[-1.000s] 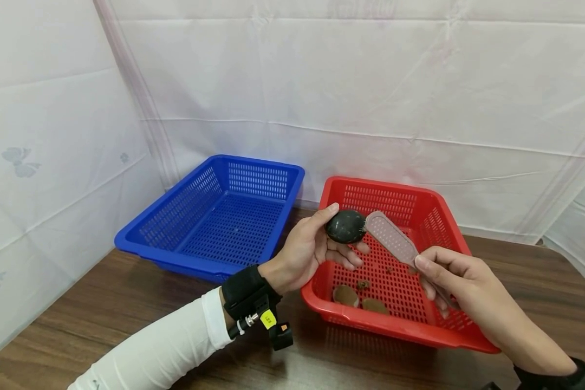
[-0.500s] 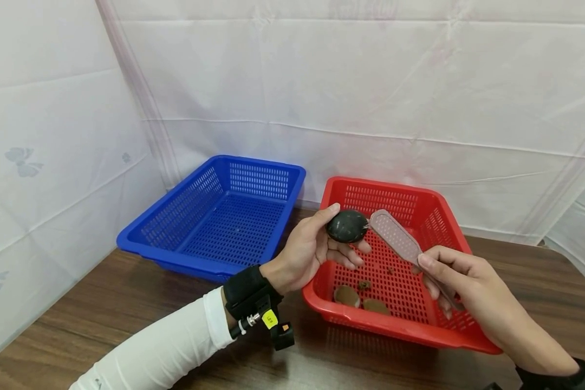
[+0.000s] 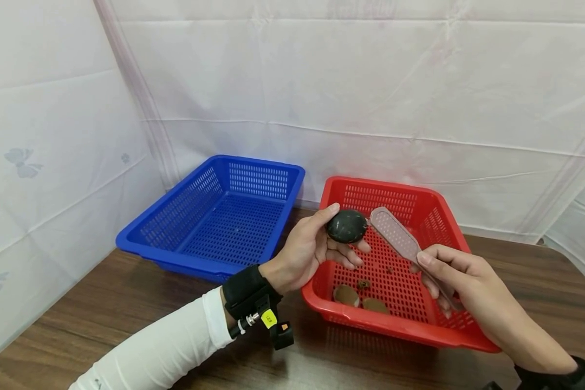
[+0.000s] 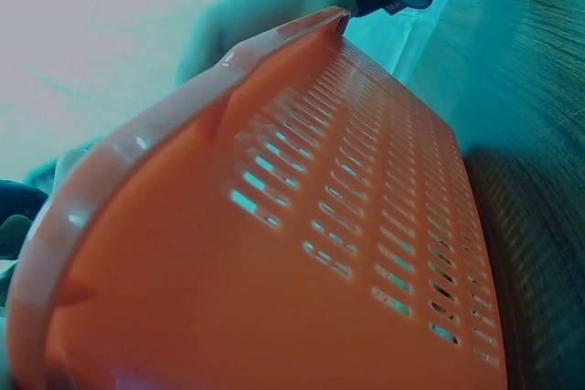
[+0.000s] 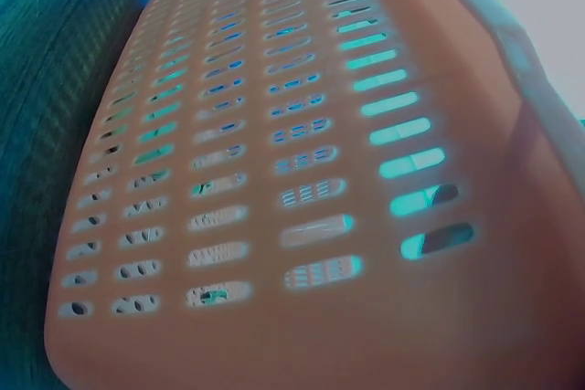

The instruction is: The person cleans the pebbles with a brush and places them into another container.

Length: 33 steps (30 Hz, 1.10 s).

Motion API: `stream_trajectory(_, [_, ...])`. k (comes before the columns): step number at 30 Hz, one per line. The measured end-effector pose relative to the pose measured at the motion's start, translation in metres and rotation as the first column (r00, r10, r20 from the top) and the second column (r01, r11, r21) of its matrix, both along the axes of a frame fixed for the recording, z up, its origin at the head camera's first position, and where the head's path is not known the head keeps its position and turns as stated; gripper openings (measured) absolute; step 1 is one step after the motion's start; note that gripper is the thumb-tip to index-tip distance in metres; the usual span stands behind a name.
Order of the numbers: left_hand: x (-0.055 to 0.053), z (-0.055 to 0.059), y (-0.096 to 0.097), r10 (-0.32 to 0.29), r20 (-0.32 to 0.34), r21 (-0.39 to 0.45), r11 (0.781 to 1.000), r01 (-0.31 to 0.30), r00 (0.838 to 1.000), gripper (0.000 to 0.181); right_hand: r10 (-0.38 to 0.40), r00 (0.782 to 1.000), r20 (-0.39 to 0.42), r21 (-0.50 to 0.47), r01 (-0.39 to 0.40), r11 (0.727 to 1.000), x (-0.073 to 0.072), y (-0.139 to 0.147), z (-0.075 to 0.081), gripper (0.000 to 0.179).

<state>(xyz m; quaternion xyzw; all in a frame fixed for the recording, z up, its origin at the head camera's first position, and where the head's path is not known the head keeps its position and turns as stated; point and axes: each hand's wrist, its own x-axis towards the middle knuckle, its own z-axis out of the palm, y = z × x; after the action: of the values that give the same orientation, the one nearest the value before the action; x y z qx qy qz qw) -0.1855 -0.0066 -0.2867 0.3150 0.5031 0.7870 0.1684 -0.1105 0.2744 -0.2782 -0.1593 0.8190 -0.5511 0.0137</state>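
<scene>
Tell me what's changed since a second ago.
The brush, in the right hand, has shifted slightly right and up in the head view. Nothing was grasped or released. The left hand still holds the dark oval; the blue basket and red basket stayed put.

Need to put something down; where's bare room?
The blue basket looks bare between its walls. The table is bare between that basket and the white sleeve, and far right, beside the red basket. Crowded: that red basket, with brown pieces inside, left hand and right hand above.
</scene>
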Motion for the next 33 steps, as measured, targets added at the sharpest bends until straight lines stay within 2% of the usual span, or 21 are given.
stream_trajectory(3, [-0.0005, 0.0011, 0.0004, 0.007, 0.01, -0.004, 1.0, -0.007, 1.0, 0.063, 0.034, 0.999, -0.022, -0.004, -0.034, 0.999, -0.0006, 0.001, 0.0015, 0.022])
stream_trajectory(6, [-0.0008, 0.0014, 0.0006, 0.009, 0.012, -0.011, 1.0, -0.009, 1.0, 0.06, 0.054, 0.999, -0.005, 0.008, -0.054, 0.999, -0.0013, 0.001, 0.0011, 0.022])
stream_trajectory(11, [-0.0007, 0.0019, -0.0001, 0.009, 0.011, 0.006, 1.0, -0.009, 1.0, 0.058, 0.004, 0.999, 0.039, 0.02, -0.005, 1.0, -0.0024, 0.0003, 0.0006, 0.025])
stream_trajectory(14, [-0.0003, 0.0019, -0.0005, 0.007, 0.016, 0.015, 1.0, -0.007, 1.0, 0.058, -0.006, 1.0, 0.016, 0.006, 0.006, 1.0, -0.0018, 0.0004, 0.0012, 0.025])
stream_trajectory(18, [0.0001, 0.0023, -0.0004, 0.011, 0.019, 0.011, 1.0, -0.011, 1.0, 0.058, 0.021, 0.999, -0.025, -0.008, -0.021, 1.0, -0.0006, 0.0008, 0.0021, 0.023])
stream_trajectory(20, [0.0001, 0.0025, -0.0001, 0.012, 0.016, 0.009, 1.0, -0.013, 1.0, 0.058, 0.028, 0.999, -0.017, 0.001, -0.027, 1.0, -0.0005, 0.0007, 0.0021, 0.022])
stream_trajectory(24, [-0.0005, 0.0024, 0.0001, 0.008, 0.012, 0.019, 1.0, -0.008, 1.0, 0.058, -0.01, 1.0, 0.029, 0.022, 0.009, 1.0, -0.001, -0.0002, 0.0018, 0.023])
stream_trajectory(27, [-0.0003, 0.0018, -0.0004, 0.004, 0.015, 0.019, 1.0, -0.005, 1.0, 0.058, -0.031, 0.999, 0.027, 0.009, 0.031, 0.999, -0.001, -0.0001, 0.0018, 0.025])
stream_trajectory(33, [-0.0001, 0.001, -0.0002, 0.011, 0.025, 0.006, 1.0, -0.011, 1.0, 0.058, 0.028, 0.999, -0.028, -0.027, -0.029, 0.999, -0.0003, 0.0015, 0.0013, 0.023])
